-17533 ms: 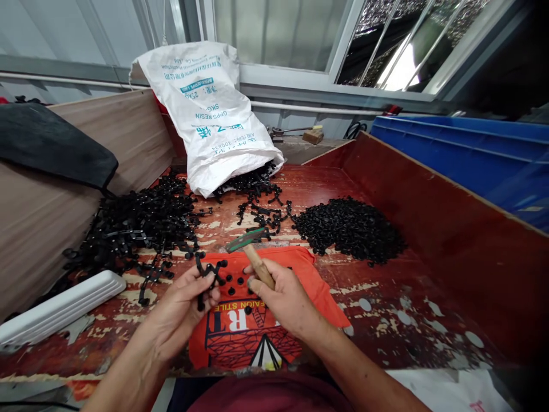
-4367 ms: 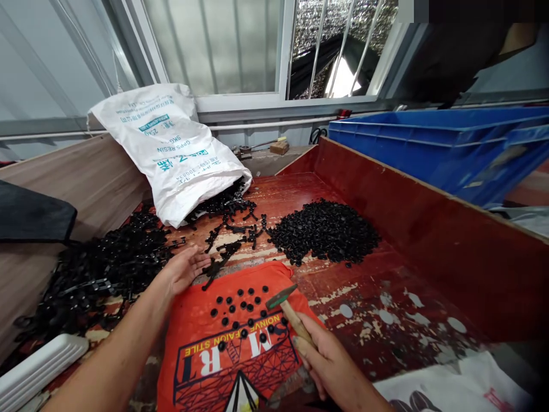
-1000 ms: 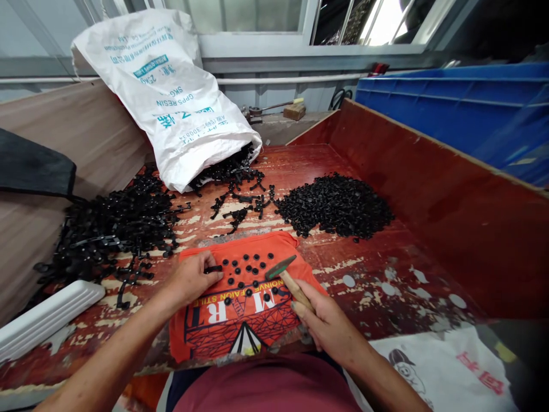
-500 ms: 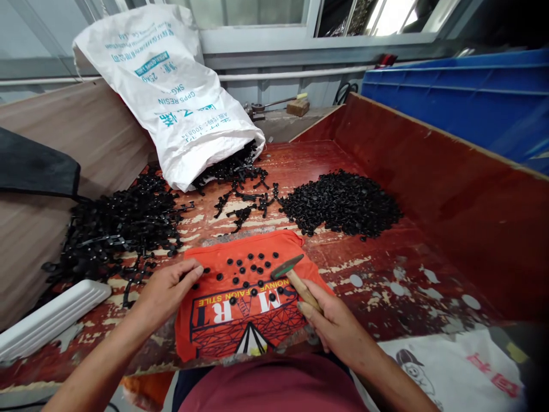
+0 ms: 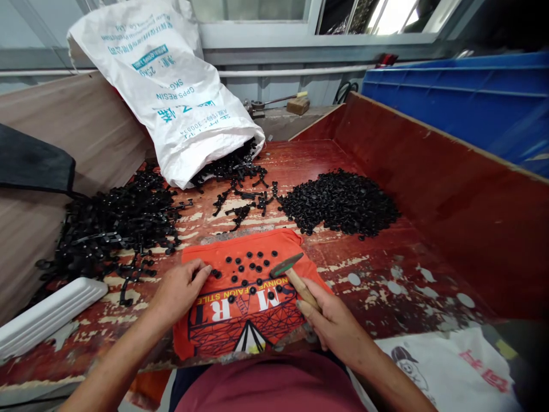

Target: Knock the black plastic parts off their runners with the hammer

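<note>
My right hand (image 5: 332, 326) is shut on the wooden handle of a small hammer (image 5: 295, 280), whose green head hovers just over the right edge of an orange printed cloth (image 5: 240, 320). Several small black caps (image 5: 253, 269) lie scattered on the cloth's upper part. My left hand (image 5: 180, 289) rests at the cloth's left edge, its curled fingertips next to one black cap (image 5: 217, 274). Whether the fingers hold anything is hidden.
A heap of black caps (image 5: 343, 203) lies beyond the cloth on the right, and a heap of black plastic sprues (image 5: 115, 223) on the left. A white sack (image 5: 180, 103) spills more sprues. A white plastic bar (image 5: 47, 315), a red side board (image 5: 429, 183) and a blue crate (image 5: 463, 103) border the area.
My left hand has slid a little right onto the cloth's edge and its fingers have curled in beside a cap. The hammer has stayed nearly still.
</note>
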{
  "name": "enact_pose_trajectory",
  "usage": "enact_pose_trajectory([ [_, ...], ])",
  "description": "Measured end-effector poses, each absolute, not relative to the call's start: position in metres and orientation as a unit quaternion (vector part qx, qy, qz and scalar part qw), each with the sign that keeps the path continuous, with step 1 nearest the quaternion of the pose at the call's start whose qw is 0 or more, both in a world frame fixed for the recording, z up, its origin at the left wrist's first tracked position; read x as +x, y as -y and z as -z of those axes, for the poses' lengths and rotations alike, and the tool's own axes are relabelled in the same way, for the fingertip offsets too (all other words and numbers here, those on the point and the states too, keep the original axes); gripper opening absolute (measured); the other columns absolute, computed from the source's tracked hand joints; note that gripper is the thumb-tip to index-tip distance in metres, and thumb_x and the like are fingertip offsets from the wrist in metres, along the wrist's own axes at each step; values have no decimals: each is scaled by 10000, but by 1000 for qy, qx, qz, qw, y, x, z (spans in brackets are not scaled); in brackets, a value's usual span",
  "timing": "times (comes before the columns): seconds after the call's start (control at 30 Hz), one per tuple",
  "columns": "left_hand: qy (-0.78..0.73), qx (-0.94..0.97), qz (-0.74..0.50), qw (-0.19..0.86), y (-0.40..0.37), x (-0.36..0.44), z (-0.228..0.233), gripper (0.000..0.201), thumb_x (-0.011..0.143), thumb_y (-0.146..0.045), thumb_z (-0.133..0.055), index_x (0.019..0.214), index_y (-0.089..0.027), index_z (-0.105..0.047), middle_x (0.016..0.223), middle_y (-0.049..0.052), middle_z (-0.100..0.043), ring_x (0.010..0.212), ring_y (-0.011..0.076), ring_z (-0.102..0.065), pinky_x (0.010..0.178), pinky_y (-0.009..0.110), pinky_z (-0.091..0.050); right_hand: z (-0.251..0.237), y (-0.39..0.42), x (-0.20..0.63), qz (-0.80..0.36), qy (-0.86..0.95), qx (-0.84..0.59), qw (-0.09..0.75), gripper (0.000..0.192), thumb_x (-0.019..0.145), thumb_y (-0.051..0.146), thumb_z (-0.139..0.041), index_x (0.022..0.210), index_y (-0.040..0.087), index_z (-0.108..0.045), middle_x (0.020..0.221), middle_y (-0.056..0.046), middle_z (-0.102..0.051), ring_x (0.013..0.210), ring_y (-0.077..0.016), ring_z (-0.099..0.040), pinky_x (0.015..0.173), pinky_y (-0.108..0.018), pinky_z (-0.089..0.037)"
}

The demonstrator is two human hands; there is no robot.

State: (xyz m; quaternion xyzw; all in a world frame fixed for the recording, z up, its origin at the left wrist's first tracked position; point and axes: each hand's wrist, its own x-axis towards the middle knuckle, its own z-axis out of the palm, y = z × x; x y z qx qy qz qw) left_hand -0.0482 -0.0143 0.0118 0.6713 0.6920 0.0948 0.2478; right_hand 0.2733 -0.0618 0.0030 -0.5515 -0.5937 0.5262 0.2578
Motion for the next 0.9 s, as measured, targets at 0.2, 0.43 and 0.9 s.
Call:
enact_pose_trajectory([
  [0.2,-695,683,-81,209,20,-40,-11,346,933,-449,-372,761,-223,-570,722,39,-680,725,234,-642,666,303,-351,-2,62,274,-508,609,-550,261,483,976,351,-496,1450,257,-510,919,-31,-724,917,-236,-687,767,-323,-563],
  [0.43,-713,683,-56,147,18,-34,-18,335,926,-415,-394,774,-219,-619,762,69,-728,730,241,-655,655,302,-330,-18,61,270,-417,710,-527,209,497,1028,286,-363,1523,280,-399,1396,-66,-608,1206,-240,-617,1063,-424,-453],
  [0.9,-716,663,-135,173,21,-38,-5,353,914,-425,-399,630,-229,-474,566,8,-572,585,195,-564,581,282,-256,-41,37,186,-290,821,-458,181,604,1008,209,-390,1587,295,-243,1271,-80,-698,1060,-228,-693,909,-340,-540],
])
